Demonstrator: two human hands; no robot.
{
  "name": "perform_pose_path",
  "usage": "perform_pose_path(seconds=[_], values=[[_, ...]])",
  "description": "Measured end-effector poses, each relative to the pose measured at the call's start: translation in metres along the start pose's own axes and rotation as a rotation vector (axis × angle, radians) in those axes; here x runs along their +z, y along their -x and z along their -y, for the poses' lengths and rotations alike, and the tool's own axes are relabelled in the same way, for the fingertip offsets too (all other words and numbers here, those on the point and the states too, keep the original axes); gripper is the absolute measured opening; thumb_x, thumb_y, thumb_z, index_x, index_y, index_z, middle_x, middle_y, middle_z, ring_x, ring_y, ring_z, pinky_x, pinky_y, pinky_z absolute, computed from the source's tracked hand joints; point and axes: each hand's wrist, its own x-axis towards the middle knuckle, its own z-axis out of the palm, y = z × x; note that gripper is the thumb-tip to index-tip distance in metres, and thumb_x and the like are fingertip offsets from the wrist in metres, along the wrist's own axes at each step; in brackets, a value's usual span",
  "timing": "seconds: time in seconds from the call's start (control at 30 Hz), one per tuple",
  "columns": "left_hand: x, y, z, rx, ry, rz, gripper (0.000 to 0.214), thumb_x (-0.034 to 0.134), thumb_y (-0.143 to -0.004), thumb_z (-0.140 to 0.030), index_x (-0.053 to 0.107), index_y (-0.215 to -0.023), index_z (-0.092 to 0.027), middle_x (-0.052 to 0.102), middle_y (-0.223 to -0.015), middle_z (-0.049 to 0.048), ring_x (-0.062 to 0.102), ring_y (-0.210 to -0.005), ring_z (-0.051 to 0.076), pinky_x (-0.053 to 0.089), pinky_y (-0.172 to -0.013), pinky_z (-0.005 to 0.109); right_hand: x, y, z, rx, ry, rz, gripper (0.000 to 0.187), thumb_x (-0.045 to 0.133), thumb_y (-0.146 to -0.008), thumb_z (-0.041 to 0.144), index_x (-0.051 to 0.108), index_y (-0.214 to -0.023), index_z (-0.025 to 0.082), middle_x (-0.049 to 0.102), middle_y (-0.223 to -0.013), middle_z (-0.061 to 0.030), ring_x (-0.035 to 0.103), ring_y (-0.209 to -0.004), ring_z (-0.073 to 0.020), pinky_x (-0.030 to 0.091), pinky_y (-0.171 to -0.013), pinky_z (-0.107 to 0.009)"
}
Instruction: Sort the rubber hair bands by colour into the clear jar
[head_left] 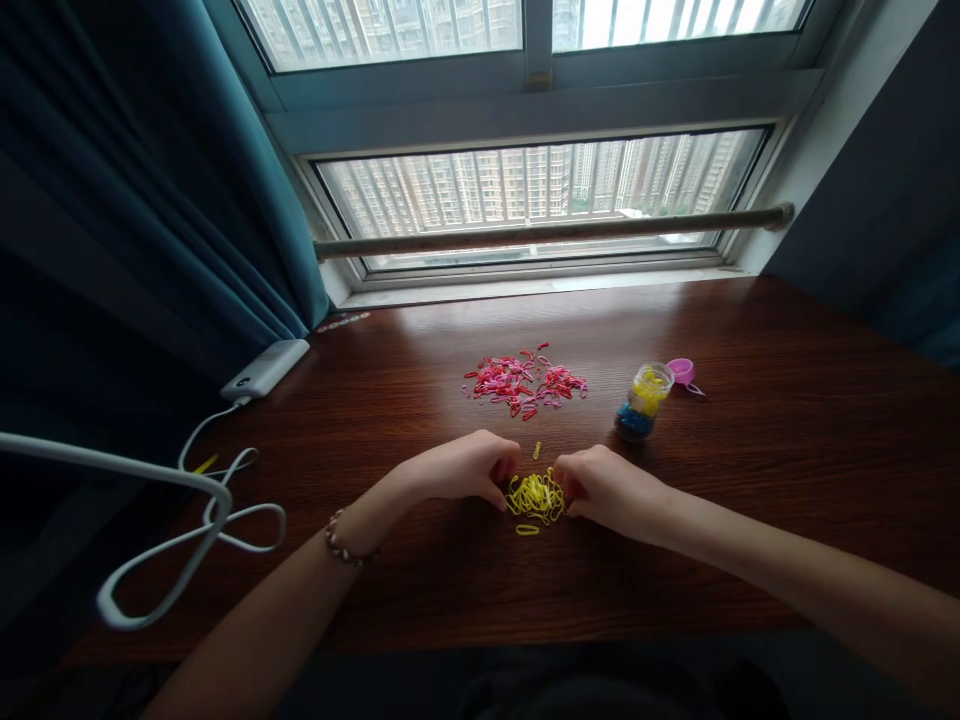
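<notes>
A small heap of yellow rubber bands (535, 495) lies on the dark wooden table (750, 480) between my two hands. My left hand (461, 467) rests at the heap's left edge with its fingers curled in against the bands. My right hand (604, 483) sits at the right edge, fingers likewise curled and touching the heap. Whether either hand pinches a band is hidden. Two stray yellow bands lie just outside the heap, one beyond it and one in front. A bead bracelet (341, 545) circles my left wrist.
A scatter of pink and red rubber bands (525, 381) lies farther back. A clear jar (643, 401) with yellow and blue bands stands to the right, its pink lid (682, 371) behind it. A white power bank (265, 369) and white cable (225, 510) lie at left by the teal curtain (150, 200).
</notes>
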Motion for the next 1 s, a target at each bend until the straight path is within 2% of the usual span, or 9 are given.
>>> perform_pose_path(seconds=[0.27,0.47,0.57,0.8,1.0], values=[[0.014,-0.008,-0.006,0.08,0.059,-0.099,0.016,0.066,-0.066,-0.024,0.06,-0.078,-0.016,0.058,-0.063,-0.003,0.047,-0.053,0.008,0.032,-0.048,0.017,0.006,-0.012,0.003,-0.097,0.004,-0.066,0.004,0.056,-0.072,0.014,0.06,-0.073,0.016,0.063,-0.067,-0.0018,0.055,-0.058,-0.0116,0.035,-0.053,-0.019],[0.018,-0.011,-0.013,0.171,0.082,-0.089,0.015,0.063,-0.071,-0.025,0.064,-0.083,-0.016,0.056,-0.061,-0.0029,0.049,-0.055,0.008,0.033,-0.05,0.016,0.011,-0.019,-0.01,-0.233,-0.034,-0.065,0.012,0.054,-0.075,0.013,0.065,-0.076,0.016,0.066,-0.076,-0.0033,0.059,-0.068,-0.0128,0.039,-0.063,-0.02],[0.023,-0.015,-0.01,0.206,0.07,-0.105,0.017,0.061,-0.073,-0.028,0.067,-0.085,-0.017,0.057,-0.063,-0.0015,0.049,-0.056,0.009,0.034,-0.052,0.017,0.018,-0.016,-0.011,-0.246,-0.083,-0.111,0.017,0.05,-0.079,0.014,0.066,-0.08,0.017,0.066,-0.078,-0.0039,0.059,-0.07,-0.0126,0.041,-0.066,-0.021],[0.038,-0.024,-0.004,0.16,0.029,-0.29,0.013,0.062,-0.072,-0.027,0.069,-0.075,-0.016,0.057,-0.065,0.0017,0.049,-0.058,0.01,0.036,-0.054,0.019,0.023,-0.003,0.004,-0.154,-0.159,-0.231,0.025,0.043,-0.077,0.005,0.065,-0.076,0.015,0.064,-0.075,-0.0041,0.057,-0.066,-0.012,0.042,-0.064,-0.021],[0.044,-0.024,-0.008,0.112,0.023,-0.491,0.01,0.058,-0.073,-0.019,0.067,-0.07,-0.016,0.059,-0.068,0.0026,0.052,-0.063,0.012,0.039,-0.06,0.021,0.024,0.0,0.004,-0.106,-0.22,-0.363,0.013,0.056,-0.077,0.021,0.065,-0.087,0.018,0.063,-0.084,-0.0043,0.058,-0.076,-0.0152,0.044,-0.071,-0.025]])
